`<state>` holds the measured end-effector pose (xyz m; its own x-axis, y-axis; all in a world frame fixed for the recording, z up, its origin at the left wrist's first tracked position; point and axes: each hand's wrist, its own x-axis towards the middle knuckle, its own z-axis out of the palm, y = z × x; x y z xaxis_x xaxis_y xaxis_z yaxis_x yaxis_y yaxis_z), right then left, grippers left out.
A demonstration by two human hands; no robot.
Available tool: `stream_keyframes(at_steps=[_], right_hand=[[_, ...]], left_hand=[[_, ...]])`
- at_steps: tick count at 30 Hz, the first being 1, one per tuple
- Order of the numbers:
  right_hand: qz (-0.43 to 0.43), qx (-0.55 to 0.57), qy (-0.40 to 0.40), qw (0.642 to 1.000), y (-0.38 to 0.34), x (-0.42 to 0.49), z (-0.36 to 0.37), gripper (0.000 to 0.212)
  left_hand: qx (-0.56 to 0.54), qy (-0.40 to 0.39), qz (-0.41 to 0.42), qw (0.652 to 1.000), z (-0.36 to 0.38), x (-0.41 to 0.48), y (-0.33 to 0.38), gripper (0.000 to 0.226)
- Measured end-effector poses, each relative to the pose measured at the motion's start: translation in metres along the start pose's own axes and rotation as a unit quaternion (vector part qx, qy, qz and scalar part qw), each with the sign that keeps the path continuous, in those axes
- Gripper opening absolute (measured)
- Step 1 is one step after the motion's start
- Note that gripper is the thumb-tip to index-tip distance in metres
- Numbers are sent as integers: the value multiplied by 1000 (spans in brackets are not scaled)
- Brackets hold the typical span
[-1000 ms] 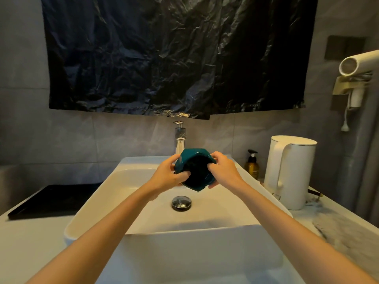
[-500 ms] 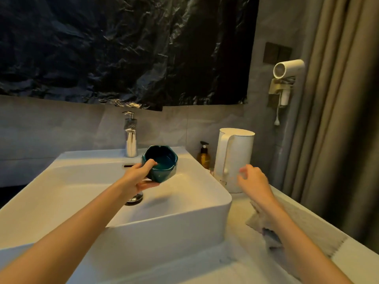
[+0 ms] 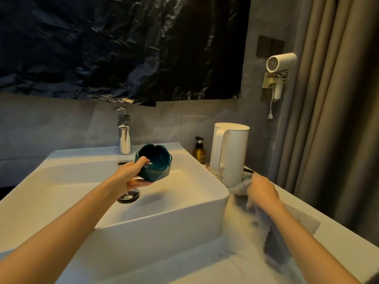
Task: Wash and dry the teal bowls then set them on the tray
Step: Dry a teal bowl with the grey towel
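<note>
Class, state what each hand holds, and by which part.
Left hand grips the teal bowl by its near rim; right hand grasps the grey cloth at its far end.

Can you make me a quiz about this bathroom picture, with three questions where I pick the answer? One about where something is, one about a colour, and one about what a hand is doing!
1. Where is the teal bowl?
A) over the sink
B) on a shelf
C) on the floor

2. What colour is the kettle?
A) red
B) white
C) green

3. What is the right hand doing?
A) hanging idle
B) turning the tap
C) grabbing the grey cloth

Answers:
1 A: the left hand holds the bowl up above the basin.
2 B: its body, handle and lid are all white.
3 C: its fingers bunch up the cloth on the counter beside the sink.
</note>
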<state>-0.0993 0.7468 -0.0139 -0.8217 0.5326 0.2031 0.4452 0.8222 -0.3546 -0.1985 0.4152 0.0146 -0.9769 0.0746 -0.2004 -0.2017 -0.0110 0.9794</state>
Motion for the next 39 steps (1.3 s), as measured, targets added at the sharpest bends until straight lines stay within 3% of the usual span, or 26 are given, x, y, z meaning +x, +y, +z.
stream_keyframes(at_steps=[2,4,7,12,18,22,27,33,39], right_hand=[[-61,133,93,985,-29,-7,-23,19],[-126,282,162,937,-62,-17,-43,15],[-222,401,232,858,-111,-28,-67,9],[-272,515,156,798,-183,-32,-59,12],[-301,553,-22,777,-241,-38,3,21],[-293,572,-72,763,-268,-45,20,29],[-321,544,-76,771,-291,-41,29,51],[-313,505,6,804,-292,-23,43,50],[-303,515,80,798,-277,-16,51,53]], left_hand=[[8,6,10,1000,-6,-1,3,38],[19,9,24,999,-14,-2,5,40],[34,11,49,998,-25,-4,8,40],[16,8,73,997,-43,-11,11,31],[3,46,126,991,-68,-17,16,31],[-14,86,162,983,-78,-20,17,29],[-1,102,210,972,-85,-22,20,26],[91,64,252,961,-76,-27,25,41],[116,-14,242,963,-63,-22,32,61]])
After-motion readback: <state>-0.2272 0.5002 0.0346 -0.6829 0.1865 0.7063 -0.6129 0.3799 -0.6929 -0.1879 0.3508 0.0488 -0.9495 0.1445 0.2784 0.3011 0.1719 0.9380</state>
